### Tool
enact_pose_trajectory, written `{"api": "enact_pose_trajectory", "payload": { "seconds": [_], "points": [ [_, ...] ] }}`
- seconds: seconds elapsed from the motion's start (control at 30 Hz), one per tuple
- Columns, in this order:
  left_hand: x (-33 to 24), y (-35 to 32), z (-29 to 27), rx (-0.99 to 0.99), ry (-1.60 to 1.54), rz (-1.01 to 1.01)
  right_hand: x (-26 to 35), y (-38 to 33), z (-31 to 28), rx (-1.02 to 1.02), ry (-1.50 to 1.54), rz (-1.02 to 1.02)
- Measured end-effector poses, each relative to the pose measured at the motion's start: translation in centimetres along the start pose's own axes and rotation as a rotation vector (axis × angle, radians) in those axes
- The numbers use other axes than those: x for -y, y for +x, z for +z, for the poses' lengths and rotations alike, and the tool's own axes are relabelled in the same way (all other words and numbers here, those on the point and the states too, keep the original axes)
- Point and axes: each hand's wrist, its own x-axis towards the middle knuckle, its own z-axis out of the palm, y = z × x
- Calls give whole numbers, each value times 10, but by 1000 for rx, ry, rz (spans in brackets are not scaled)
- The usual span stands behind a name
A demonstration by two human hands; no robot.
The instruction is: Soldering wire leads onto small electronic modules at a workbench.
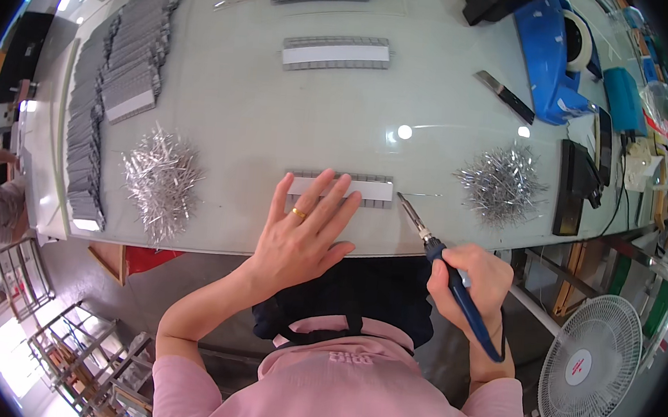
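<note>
A: Right hand (476,281)?
B: I've got it fisted shut around the blue-handled tool (454,281), tip just beside the grey-and-white strip (341,187) at the table's (279,110) near edge.
A: Left hand (300,237)?
B: Flat, fingers spread, pressing that strip. Metal pin piles (161,179) lie either side.

Of the two hands, the left hand (301,233) lies flat, fingers spread; the right hand (476,282) is fisted.

Pink short-sleeved top, dark apron with straps, gold ring on the left hand (301,233).
</note>
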Motion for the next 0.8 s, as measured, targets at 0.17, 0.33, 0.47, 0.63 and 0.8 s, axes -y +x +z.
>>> {"api": "enact_pose_trajectory", "payload": {
  "seconds": [0.17, 0.33, 0.47, 0.63, 0.8],
  "points": [
    [6, -11, -10, -48, -47, -61, -4, -13, -6, -79, -96, 121],
    [51, -37, -22, -333, 304, -489, -19, -37, -5, -207, 311, 224],
    [67, -47, -23, -273, 392, -597, -16, -27, 10, -171, 266, 211],
    [48, -42, -16, -282, 234, -447, -5, -10, 26, -172, 300, 171],
    [38, -46, -9, -258, 67, -337, 9, 16, 43, -88, 296, 61]
  ]
}}
